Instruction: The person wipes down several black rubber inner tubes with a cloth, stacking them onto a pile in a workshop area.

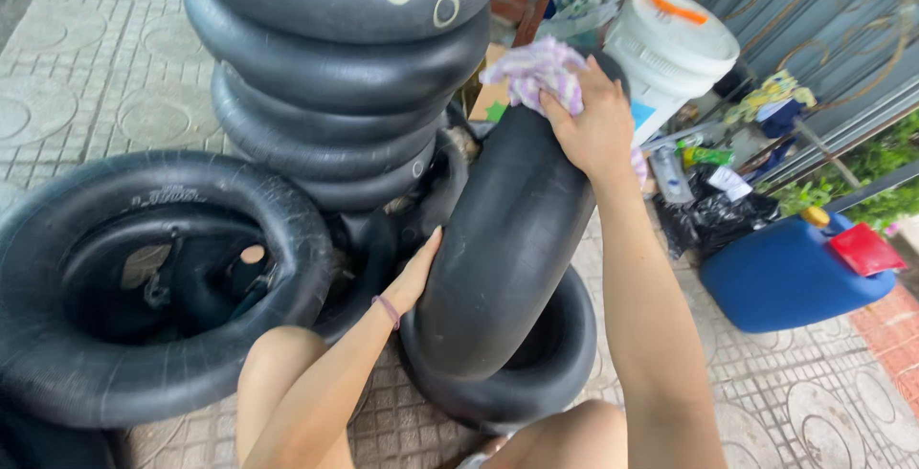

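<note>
upright inner tube (503, 249) steadied by flat open left hand (416, 273) | cloth (538, 72) gripped by right hand (593, 124), pressed on tube top

A stack of black inner tubes (335, 67) rises on the patterned paving (86, 57) beside a large tube (144, 278) lying flat, while a white lidded bucket (670, 53), a blue jerrycan (780, 273) with a red cap (864, 249) and a black plastic bag (713, 215) sit opposite.
</note>
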